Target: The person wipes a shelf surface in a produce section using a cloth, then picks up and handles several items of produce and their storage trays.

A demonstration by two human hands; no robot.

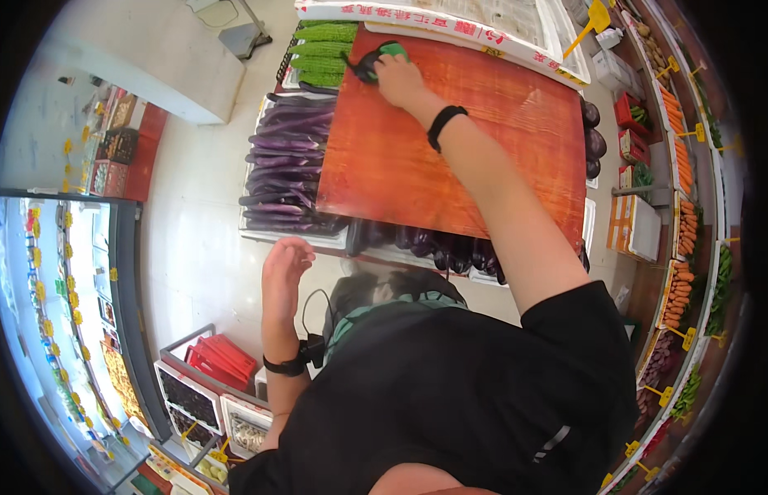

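Black-and-green tool (367, 66) held in our right hand (394, 76) near the orange-red board's (400, 165) far-left corner, we could drop it onto the green gourds (322, 51) if our grasp slackens, our half-curled left hand (287, 260) being empty and well apart.

Bright, fairly even light fills the scene. The left-hand shelves (50, 305) wash out to bluish white, the floor (186, 190) shines, and the board (417, 165) carries a pale sheen. Fisheye distortion curves the right-hand racks (704, 305); black rings the edges.
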